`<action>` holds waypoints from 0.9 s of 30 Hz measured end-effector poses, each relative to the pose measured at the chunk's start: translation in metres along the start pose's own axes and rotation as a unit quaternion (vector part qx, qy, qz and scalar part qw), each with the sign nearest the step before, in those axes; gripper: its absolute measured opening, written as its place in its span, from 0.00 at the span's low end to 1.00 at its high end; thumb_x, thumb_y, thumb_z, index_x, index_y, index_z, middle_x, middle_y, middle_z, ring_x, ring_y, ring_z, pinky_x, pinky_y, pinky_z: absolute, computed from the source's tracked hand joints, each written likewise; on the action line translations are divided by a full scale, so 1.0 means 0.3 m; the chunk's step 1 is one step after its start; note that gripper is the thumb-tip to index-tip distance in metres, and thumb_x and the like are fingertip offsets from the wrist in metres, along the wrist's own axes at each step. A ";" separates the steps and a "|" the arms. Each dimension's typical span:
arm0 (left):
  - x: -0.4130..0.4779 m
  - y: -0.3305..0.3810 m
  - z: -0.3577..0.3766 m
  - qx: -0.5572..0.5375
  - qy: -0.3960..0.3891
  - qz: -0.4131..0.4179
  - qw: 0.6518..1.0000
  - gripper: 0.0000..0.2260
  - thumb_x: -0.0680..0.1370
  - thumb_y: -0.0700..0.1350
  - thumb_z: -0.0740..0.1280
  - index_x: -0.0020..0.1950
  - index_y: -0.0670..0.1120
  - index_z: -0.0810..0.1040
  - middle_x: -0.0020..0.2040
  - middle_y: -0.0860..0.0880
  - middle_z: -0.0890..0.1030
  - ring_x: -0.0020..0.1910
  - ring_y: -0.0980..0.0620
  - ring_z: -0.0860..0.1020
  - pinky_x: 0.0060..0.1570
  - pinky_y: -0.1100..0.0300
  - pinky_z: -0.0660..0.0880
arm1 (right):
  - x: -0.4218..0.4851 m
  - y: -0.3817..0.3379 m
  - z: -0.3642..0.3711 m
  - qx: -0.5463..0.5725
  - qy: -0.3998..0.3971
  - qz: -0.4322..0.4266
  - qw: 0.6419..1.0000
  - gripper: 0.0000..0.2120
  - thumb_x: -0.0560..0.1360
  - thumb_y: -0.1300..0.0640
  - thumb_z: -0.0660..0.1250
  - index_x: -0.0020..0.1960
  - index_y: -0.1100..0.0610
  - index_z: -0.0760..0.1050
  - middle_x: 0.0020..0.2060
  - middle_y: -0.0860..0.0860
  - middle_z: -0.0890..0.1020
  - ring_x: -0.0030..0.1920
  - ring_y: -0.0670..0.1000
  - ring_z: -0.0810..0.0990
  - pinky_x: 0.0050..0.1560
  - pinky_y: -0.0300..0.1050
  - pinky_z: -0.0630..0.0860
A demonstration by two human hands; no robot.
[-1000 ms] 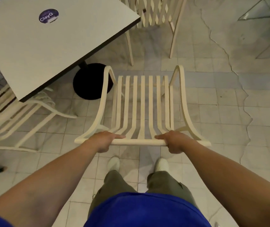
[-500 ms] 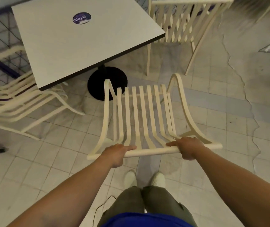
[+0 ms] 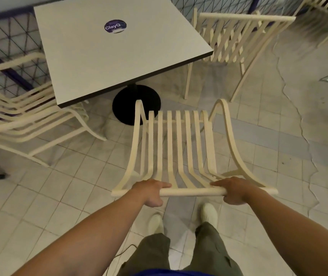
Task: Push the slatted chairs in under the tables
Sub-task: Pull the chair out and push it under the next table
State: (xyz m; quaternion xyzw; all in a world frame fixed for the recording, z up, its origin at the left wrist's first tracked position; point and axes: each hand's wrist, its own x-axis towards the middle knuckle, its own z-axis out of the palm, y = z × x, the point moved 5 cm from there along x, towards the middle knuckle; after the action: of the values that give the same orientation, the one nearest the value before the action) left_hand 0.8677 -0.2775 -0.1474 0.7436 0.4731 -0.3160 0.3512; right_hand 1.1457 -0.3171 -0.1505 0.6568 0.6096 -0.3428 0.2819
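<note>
Inspector: Gripping noted on both sides. The left hand [image 3: 152, 191] and the right hand [image 3: 233, 189] are each wrapped round the top rail [image 3: 192, 192] of the slatted chair [image 3: 176, 148], knuckles up, one near each end of the rail

Clerk: And where does the chair stand against the table [image 3: 117, 46]?

Inspector: Wholly outside it. The seat's front edge lies just short of the black pedestal base [image 3: 127, 104], and no part of the seat is under the tabletop. The chair's long axis runs straight away from the person; the near edge of the table runs askew to it, up and to the left

Clerk: So which hand leads?

Inspector: My judgement: the table lies forward and left of the rail, so the left hand is the nearer. The push wants a leftward swing, the right hand driving further, to square the seat to the edge

Clerk: Hazards?

Inspector: The neighbouring chair [image 3: 25, 124] at left sits near that corner; likely tight
</note>
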 end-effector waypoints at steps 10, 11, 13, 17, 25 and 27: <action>-0.016 0.025 0.002 0.012 -0.013 -0.048 0.999 0.40 0.78 0.33 0.62 0.77 0.71 0.54 0.57 0.50 0.73 0.47 0.49 0.76 0.50 0.54 0.78 | -0.004 0.022 -0.028 -0.072 0.024 -0.082 0.994 0.35 0.76 0.59 0.65 0.74 0.31 0.59 0.61 0.47 0.77 0.50 0.49 0.78 0.53 0.45 0.77; -0.016 0.034 0.007 0.011 -0.008 -0.052 0.999 0.40 0.78 0.33 0.62 0.77 0.71 0.54 0.58 0.49 0.73 0.47 0.49 0.76 0.49 0.54 0.78 | -0.004 0.029 -0.034 -0.078 0.026 -0.088 0.993 0.35 0.76 0.59 0.65 0.74 0.32 0.59 0.60 0.47 0.77 0.50 0.49 0.78 0.53 0.45 0.77; -0.018 0.059 0.020 0.004 0.002 -0.063 0.998 0.40 0.78 0.33 0.62 0.77 0.71 0.54 0.56 0.50 0.73 0.47 0.49 0.76 0.47 0.55 0.77 | 0.001 0.048 -0.043 -0.087 0.030 -0.099 0.991 0.34 0.76 0.58 0.65 0.74 0.32 0.59 0.59 0.47 0.78 0.49 0.49 0.77 0.53 0.45 0.77; -0.018 0.118 0.052 -0.025 0.014 -0.082 0.996 0.39 0.79 0.34 0.62 0.77 0.70 0.54 0.60 0.49 0.74 0.47 0.49 0.75 0.48 0.56 0.76 | 0.024 0.096 -0.072 -0.111 0.034 -0.120 0.986 0.33 0.76 0.58 0.66 0.74 0.33 0.60 0.59 0.47 0.77 0.52 0.50 0.78 0.55 0.46 0.75; -0.022 0.200 0.080 -0.076 0.040 -0.121 0.989 0.38 0.80 0.34 0.62 0.78 0.69 0.55 0.63 0.47 0.75 0.50 0.49 0.76 0.48 0.57 0.74 | 0.094 0.143 -0.140 -0.152 0.024 -0.175 0.972 0.35 0.75 0.58 0.68 0.75 0.34 0.61 0.59 0.47 0.77 0.53 0.51 0.78 0.58 0.49 0.76; -0.018 0.223 0.080 -0.091 0.039 -0.130 0.987 0.38 0.80 0.34 0.61 0.78 0.69 0.54 0.62 0.47 0.75 0.47 0.49 0.74 0.45 0.57 0.72 | 0.109 0.157 -0.160 -0.169 0.019 -0.187 0.968 0.35 0.75 0.59 0.67 0.75 0.34 0.60 0.59 0.48 0.78 0.53 0.51 0.78 0.58 0.50 0.76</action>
State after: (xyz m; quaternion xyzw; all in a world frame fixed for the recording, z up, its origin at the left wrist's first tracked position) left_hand 0.9244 -0.3203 -0.1414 0.6522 0.6058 -0.2855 0.3551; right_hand 1.1984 -0.2639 -0.1495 0.4803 0.7758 -0.2690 0.3083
